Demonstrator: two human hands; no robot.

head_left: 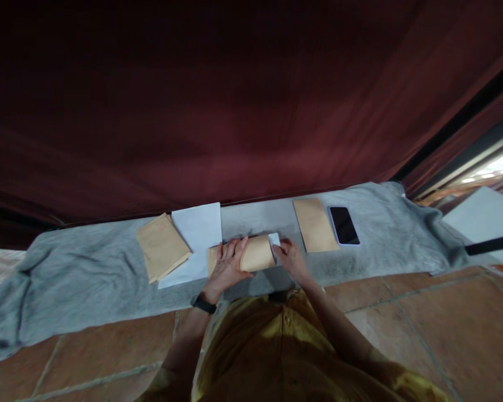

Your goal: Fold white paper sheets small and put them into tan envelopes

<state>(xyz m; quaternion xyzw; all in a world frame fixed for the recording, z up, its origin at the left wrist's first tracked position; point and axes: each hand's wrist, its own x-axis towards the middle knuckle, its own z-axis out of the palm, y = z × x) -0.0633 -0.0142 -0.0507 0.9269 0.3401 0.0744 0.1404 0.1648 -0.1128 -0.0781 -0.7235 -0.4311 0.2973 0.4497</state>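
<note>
A brown paper envelope (256, 253) lies in front of me, bulging, with its open end facing right. My left hand (230, 262), wearing a dark wristband, grips its left part, fingers across the top and thumb along the near edge. At the mouth, my right hand (289, 258) pinches a piece of folded white paper (274, 239). Part of that paper appears to sit inside the envelope; how deep it goes is hidden.
A grey cloth (92, 279) covers the narrow surface. Several brown envelopes (161, 248) overlap white sheets (199, 229) on the left. To the right lie another brown envelope (316, 223) and a phone (344, 225). A dark red fabric wall (251, 123) rises behind.
</note>
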